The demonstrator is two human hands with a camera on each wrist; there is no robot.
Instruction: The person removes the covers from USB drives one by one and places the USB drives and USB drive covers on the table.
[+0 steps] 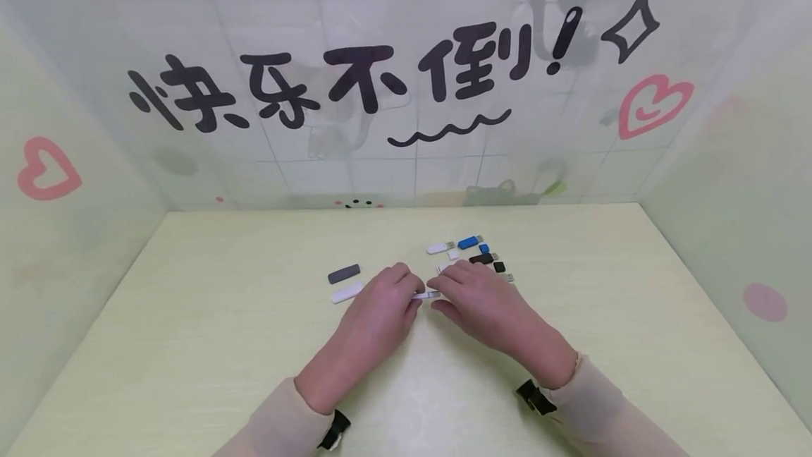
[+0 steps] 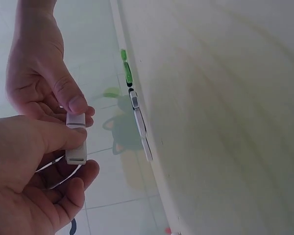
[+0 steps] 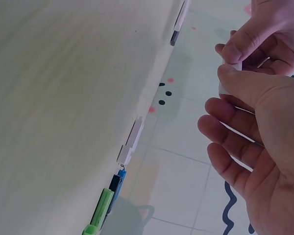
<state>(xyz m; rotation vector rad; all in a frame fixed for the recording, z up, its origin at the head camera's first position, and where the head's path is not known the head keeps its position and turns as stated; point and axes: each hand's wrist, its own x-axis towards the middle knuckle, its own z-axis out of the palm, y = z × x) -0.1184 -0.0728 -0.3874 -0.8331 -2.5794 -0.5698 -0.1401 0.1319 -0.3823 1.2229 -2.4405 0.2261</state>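
A small white USB stick is held between the two hands, low over the middle of the table. My left hand pinches one end, its thumb flat along the white body in the left wrist view. At the other end, my right hand pinches with thumb and forefinger, its other fingers spread loosely in the right wrist view. A thin grey line crosses the stick between the two thumbs. Fingers hide much of it in the head view.
Behind the right hand lie uncapped white, blue and black USB sticks, with small loose caps. A green one is there too. Left of the hands lie grey and white sticks. Printed walls enclose the table.
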